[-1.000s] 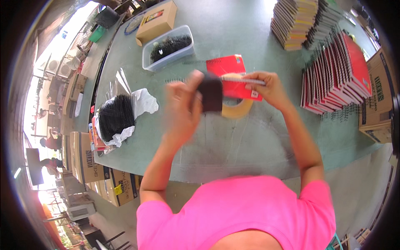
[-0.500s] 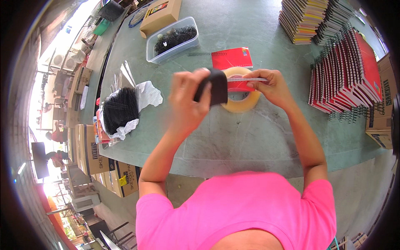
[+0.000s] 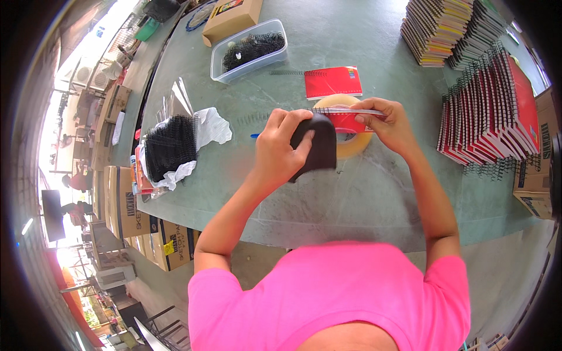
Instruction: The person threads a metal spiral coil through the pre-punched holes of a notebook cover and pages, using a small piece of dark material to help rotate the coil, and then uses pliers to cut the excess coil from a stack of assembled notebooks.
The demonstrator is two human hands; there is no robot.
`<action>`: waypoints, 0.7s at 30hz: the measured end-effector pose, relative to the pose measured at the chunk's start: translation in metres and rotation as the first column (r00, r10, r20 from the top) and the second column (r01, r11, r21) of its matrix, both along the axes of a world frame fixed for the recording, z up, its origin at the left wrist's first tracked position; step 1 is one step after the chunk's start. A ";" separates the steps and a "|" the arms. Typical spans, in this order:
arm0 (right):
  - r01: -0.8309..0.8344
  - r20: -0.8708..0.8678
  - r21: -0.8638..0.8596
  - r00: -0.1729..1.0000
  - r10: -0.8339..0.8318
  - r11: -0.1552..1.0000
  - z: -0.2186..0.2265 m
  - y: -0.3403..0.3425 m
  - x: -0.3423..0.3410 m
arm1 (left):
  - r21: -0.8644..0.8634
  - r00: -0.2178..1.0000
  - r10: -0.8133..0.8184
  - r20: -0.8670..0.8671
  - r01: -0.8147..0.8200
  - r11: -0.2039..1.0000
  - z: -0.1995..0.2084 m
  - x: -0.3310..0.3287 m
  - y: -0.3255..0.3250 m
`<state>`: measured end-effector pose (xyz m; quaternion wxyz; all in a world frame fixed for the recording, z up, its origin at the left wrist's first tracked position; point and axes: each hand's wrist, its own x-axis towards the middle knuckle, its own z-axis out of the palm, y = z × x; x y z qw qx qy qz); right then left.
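The left hand [image 3: 284, 146] curls firmly around a black pad [image 3: 321, 147] while the right hand [image 3: 389, 121] pinches a red notebook [image 3: 346, 112] by its end, over the tape roll [image 3: 356, 148] on the worktop [image 3: 374, 199].

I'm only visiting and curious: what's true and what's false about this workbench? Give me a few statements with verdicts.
1. The right hand grips a red-covered notebook. True.
2. The left hand holds nothing. False: it holds a black curved piece.
3. Black spiral coils lie in the clear plastic tub. True.
4. The tape roll stands inside that tub. False: it lies on the green table.
5. A row of red spiral notebooks stands on the person's right. True.
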<state>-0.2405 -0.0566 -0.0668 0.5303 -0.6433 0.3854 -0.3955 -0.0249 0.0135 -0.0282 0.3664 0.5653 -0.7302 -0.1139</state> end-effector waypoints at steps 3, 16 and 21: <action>0.030 -0.306 -0.315 0.943 -0.131 0.949 0.016 0.006 0.005 | 0.062 0.990 -0.134 -0.045 0.137 0.989 -0.011 -0.001 0.005; -0.109 -0.416 -0.724 0.857 -0.305 0.681 0.008 0.016 0.046 | -0.049 0.935 -0.199 0.295 0.222 0.974 -0.020 0.026 -0.031; -0.075 -0.370 -0.703 0.888 -0.273 0.707 0.012 0.014 0.045 | -0.138 0.960 -0.136 0.244 0.173 0.975 -0.013 0.016 -0.030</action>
